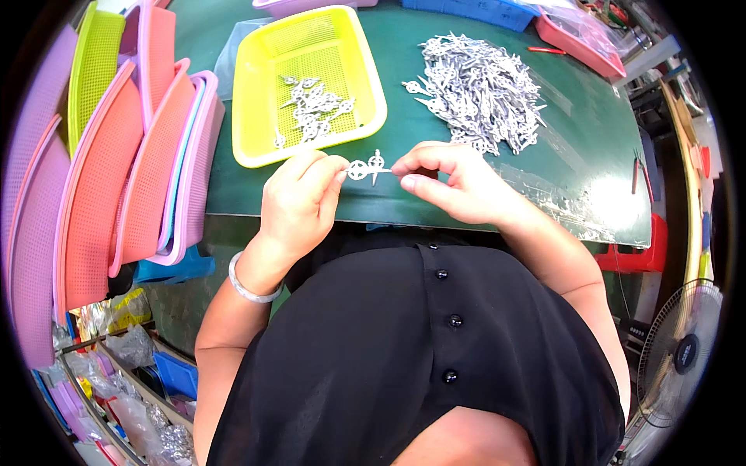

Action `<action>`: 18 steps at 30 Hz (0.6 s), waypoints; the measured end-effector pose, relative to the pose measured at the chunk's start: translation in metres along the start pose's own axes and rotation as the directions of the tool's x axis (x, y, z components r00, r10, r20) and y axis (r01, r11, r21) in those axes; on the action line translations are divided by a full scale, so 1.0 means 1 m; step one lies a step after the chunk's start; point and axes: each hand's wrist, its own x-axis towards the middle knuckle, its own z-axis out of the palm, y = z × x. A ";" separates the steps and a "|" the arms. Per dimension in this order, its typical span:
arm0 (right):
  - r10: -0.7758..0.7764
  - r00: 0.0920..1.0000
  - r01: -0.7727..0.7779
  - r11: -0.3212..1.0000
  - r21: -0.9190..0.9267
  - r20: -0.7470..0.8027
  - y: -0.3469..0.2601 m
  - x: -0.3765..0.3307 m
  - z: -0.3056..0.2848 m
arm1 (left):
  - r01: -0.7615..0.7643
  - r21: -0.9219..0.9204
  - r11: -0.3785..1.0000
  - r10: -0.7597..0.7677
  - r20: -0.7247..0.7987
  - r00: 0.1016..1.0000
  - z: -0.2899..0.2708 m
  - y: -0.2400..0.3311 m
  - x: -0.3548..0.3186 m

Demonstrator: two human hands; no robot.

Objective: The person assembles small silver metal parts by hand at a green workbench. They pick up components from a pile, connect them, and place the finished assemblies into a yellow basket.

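Near the table's front edge, my left hand [299, 202] pinches a small pale-grey metal piece shaped like a clock hand [357, 170] by its spoked ring end. Its pointed end reaches to the fingertips of my right hand [458, 185], whose thumb and index finger close around the tip. A second such piece stands crosswise behind it; whether it lies on the table or is joined to the first, I cannot tell. Beyond my left hand, a yellow mesh basket [242, 116] holds a small heap of similar pieces [315, 109]. A larger loose pile [486, 89] lies beyond my right hand.
Pink, coral, purple and green baskets [93, 179] stand stacked at the left. Along the far edge sit a blue tray [474, 14] and a red tray [579, 46]. Red-handled pliers [636, 175] lie at the table's [575, 147] right edge. A fan [684, 353] stands lower right.
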 end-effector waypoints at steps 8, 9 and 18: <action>0.268 0.963 -0.250 0.905 0.344 -0.005 0.007 -0.009 0.003 | -0.054 -0.005 0.999 0.054 0.094 0.994 0.010 0.012 0.012; 0.263 0.965 -0.241 0.907 0.345 -0.016 0.008 -0.010 0.003 | -0.054 -0.001 0.999 0.054 0.102 0.993 0.011 0.013 0.012; 0.245 0.965 -0.214 0.941 0.264 -0.093 0.016 -0.014 0.004 | -0.166 0.109 0.980 0.160 0.067 0.985 0.019 0.018 0.016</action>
